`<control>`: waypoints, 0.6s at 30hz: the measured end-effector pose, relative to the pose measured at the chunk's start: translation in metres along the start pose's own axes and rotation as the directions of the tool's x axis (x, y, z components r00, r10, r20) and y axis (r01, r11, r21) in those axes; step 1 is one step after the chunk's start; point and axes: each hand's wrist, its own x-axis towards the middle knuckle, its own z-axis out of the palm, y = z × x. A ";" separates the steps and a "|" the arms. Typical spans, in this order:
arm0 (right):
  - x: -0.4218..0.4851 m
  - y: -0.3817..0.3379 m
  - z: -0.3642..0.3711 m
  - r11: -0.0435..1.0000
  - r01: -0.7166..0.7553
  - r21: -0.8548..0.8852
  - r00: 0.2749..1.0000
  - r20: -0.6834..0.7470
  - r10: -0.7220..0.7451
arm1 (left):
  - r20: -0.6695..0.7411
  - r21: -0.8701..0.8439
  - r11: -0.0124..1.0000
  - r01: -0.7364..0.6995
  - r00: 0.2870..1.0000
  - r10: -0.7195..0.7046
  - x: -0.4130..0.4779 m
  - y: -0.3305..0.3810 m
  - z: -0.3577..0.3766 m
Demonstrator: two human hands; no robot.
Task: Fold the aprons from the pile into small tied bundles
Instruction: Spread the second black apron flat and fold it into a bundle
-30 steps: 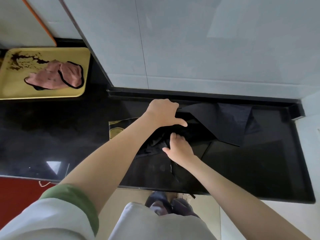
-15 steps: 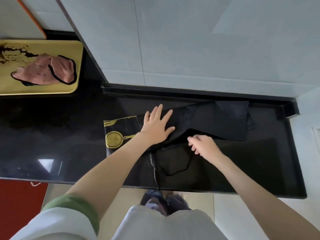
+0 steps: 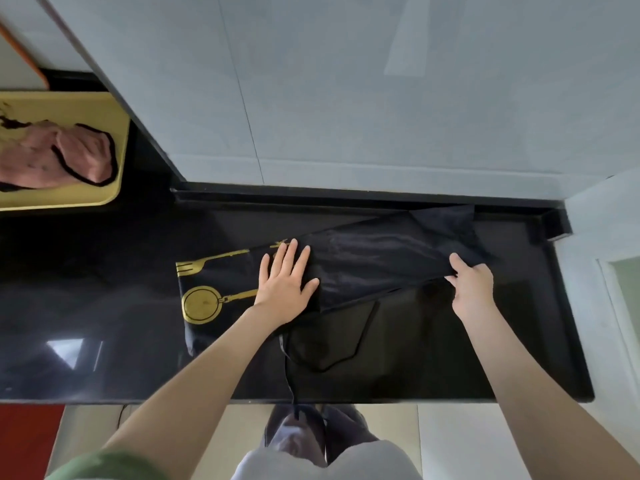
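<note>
Counter [image 3: 86, 306]: black, glossy, spanning the middle of the frame below a grey wall.

Apron [image 3: 374, 261]: black, lying centre frame on the counter, partly folded. A long folded flap runs from centre toward the upper right. The gold print [image 3: 204, 303] of cutlery and a plate shows at its left end. Judged an early fold; no bundle is formed and nothing is tied.

Tray [image 3: 86, 109]: yellow, upper left, well apart from the apron. It holds a crumpled pink cloth [image 3: 41, 157] with dark edging; whether that is another apron cannot be told.

Left hand [image 3: 284, 285]: flat, fingers spread, pressing on the apron just right of the print, evidently to pin the cloth so it does not slide.

Right hand [image 3: 472, 289]: centre right, thumb and fingers pinching the flap's lower edge, apparently to draw the fold taut and straight against the pinned end.

Strap [image 3: 285, 362]: thin, trailing from the apron over the counter's near edge, loose for tying later.
</note>
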 end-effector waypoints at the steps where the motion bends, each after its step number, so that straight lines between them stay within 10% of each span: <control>1: 0.005 0.002 -0.003 0.995 0.020 -0.094 0.998 -0.060 -0.026 | -0.027 -0.011 1.000 0.024 0.999 -0.024 0.002 0.005 -0.002; 6: 0.019 -0.002 -0.008 0.826 0.086 -0.558 0.910 -0.293 -0.293 | -0.140 -0.039 0.999 0.038 0.989 -0.043 0.009 0.035 -0.007; 10: 0.022 -0.017 -0.001 0.291 0.333 -0.897 0.795 0.102 -0.598 | -0.136 0.062 0.995 -0.079 0.987 0.087 0.021 0.049 -0.003; 18: 0.037 -0.029 0.002 0.074 0.324 -0.943 0.916 0.293 -0.275 | 0.020 0.150 0.974 -0.168 0.986 0.167 0.027 0.039 0.007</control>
